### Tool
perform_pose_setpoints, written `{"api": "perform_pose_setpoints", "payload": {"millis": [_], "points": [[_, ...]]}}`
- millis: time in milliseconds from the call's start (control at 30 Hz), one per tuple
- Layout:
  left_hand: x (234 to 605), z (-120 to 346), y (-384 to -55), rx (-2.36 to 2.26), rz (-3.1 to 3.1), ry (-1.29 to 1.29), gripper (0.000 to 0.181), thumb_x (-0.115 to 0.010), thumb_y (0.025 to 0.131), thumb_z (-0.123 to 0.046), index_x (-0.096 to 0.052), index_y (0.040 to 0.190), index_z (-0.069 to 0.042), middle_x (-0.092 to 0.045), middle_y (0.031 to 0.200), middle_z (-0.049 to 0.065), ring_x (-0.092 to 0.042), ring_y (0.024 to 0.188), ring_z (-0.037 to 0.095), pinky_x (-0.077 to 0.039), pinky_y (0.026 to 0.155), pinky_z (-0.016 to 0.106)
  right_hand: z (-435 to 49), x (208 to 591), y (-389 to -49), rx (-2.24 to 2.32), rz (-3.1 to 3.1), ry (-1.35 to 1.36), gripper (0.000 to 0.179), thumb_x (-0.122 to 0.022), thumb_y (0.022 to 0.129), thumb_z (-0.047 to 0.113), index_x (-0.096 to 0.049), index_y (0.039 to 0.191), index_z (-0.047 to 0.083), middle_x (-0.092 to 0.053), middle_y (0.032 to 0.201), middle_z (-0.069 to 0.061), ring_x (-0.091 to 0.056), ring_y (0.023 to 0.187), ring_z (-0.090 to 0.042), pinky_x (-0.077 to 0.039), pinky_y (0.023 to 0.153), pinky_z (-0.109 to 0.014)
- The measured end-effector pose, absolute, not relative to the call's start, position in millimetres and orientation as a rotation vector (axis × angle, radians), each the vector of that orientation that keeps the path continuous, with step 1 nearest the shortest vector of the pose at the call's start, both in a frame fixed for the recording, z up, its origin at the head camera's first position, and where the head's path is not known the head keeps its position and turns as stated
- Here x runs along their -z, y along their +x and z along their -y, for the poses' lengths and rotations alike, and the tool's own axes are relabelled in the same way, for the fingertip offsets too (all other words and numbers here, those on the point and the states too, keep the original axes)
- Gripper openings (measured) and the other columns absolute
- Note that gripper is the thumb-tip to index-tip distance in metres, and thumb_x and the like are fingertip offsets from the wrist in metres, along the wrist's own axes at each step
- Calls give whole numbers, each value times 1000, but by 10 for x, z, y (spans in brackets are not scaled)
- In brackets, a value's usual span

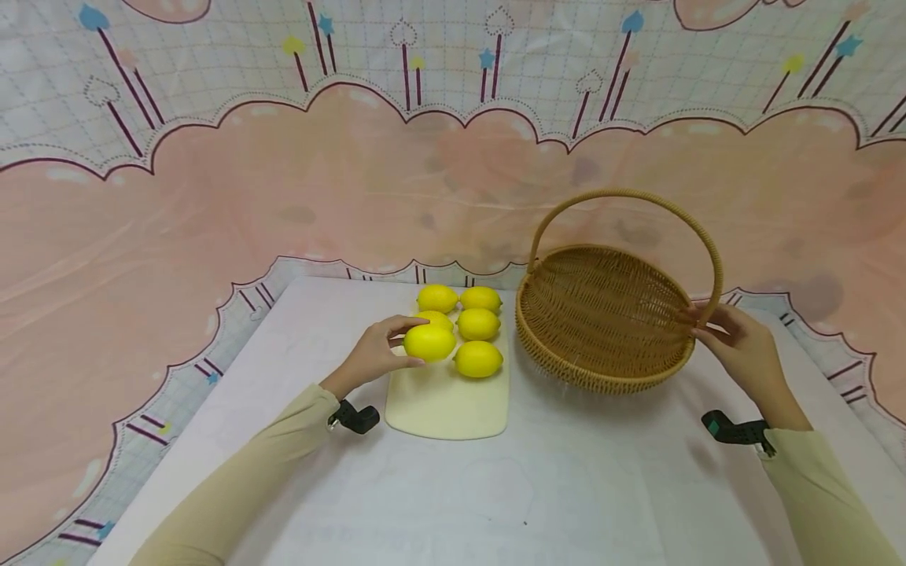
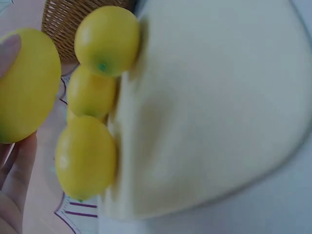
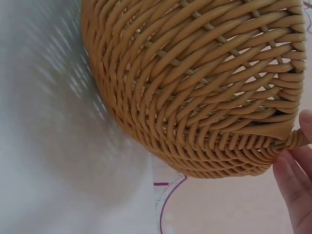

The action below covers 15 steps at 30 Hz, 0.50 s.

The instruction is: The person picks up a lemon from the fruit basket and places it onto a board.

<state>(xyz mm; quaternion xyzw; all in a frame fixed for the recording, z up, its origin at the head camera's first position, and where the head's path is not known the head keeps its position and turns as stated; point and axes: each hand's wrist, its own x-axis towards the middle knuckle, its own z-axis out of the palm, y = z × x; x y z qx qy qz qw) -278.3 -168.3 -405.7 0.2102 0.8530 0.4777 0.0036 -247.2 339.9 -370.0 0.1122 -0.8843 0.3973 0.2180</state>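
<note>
My left hand grips a yellow lemon between thumb and fingers, held up over the board; the left wrist view shows this lemon at its left edge. Several more lemons lie in two columns on a cream cutting board, one partly hidden behind the held lemon. With my right hand I hold the wicker basket at the right base of its handle. The basket is tilted, its hollow facing me with no lemon inside. Its woven side fills much of the right wrist view.
A white cloth covers the table under the board and basket. Behind it hangs a pink and white printed backdrop. The basket's tall arched handle rises in front of the backdrop. Each wrist wears a small black camera.
</note>
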Motion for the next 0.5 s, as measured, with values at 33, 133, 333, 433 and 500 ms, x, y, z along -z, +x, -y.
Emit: {"api": "perform_pose_setpoints", "payload": {"millis": [33, 133, 333, 433, 500], "points": [[4090, 1702, -2783, -1489, -2667, 641, 62, -82, 72, -17, -57, 127, -5, -54, 131, 16, -55, 116, 34, -47, 100, 43, -3402, 3706, -2472, -1093, 2448, 304, 36, -64, 87, 5, -56, 121, -4, -51, 102, 35, -45, 95, 25, -40, 77, 5], [4173, 1744, -2784, -1453, -2649, 604, 62, -81, 73, -19, -57, 128, -6, -55, 132, 16, -55, 117, 34, -46, 100, 44, -3406, 3713, -2484, -1079, 2435, 291, 35, -64, 88, 7, -58, 120, -4, -50, 101, 36, -45, 95, 26, -39, 77, 5], [4267, 1771, -2786, -1403, -2619, 578, 63, -81, 73, -23, -56, 128, -6, -53, 135, 15, -52, 120, 34, -43, 103, 46, -3411, 3720, -2545, -1082, 2415, 272, 32, -64, 88, 8, -60, 117, -4, -52, 101, 35, -46, 95, 25, -39, 78, 5], [4291, 1781, -2788, -1387, -2622, 576, 63, -81, 73, -23, -56, 128, -5, -52, 135, 16, -52, 121, 35, -43, 104, 47, -3426, 3735, -2573, -1082, 2416, 270, 33, -64, 87, 7, -59, 117, -6, -52, 102, 34, -45, 94, 25, -40, 78, 5], [4301, 1788, -2788, -1381, -2625, 575, 63, -81, 73, -22, -56, 128, -5, -52, 135, 16, -52, 121, 36, -42, 104, 48, -3437, 3748, -2589, -1081, 2417, 263, 33, -64, 87, 6, -59, 117, -6, -53, 103, 33, -45, 94, 25, -40, 78, 4]]}}
